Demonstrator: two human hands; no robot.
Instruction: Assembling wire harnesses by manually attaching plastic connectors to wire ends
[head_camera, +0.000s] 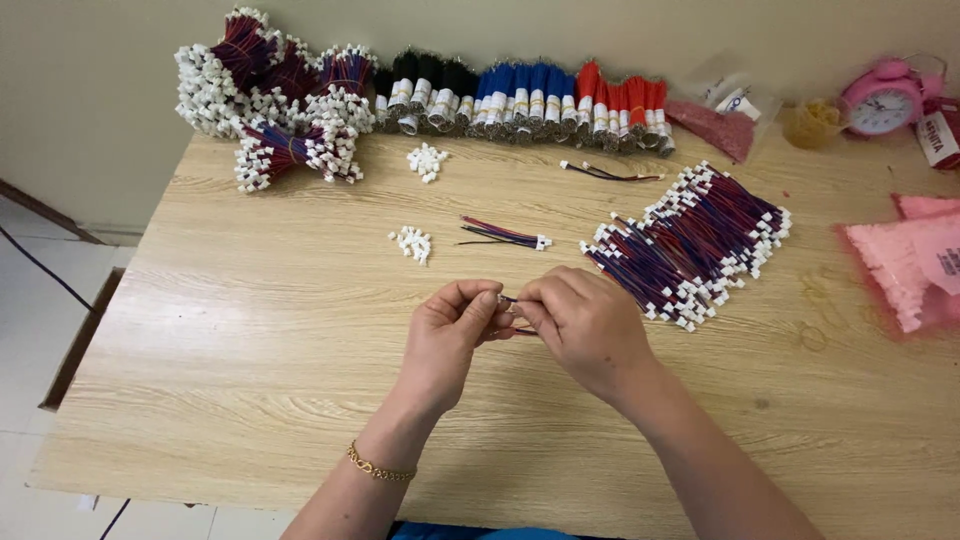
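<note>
A pale wooden table (250, 330) stands against a beige wall, seen from above by the head camera. Over its middle the left hand (452, 335) and right hand (580, 320) meet, fingertips pinched together on a short wire lead (508, 300), which is mostly hidden between them; a gold bracelet (380, 466) circles the left wrist. Just right of the hands lies a big heap of red-and-blue leads (690, 245) with white plugs. Beyond the hands lie a few loose leads (505, 235) and two little piles of white connectors (412, 243) (427, 160). Along the wall sit bundled wires (520, 95) in black, blue and red, and tied bunches (270, 90) at the left. A pink clock (882, 100) stands at the far right, pink bags (915, 260) below it.
</note>
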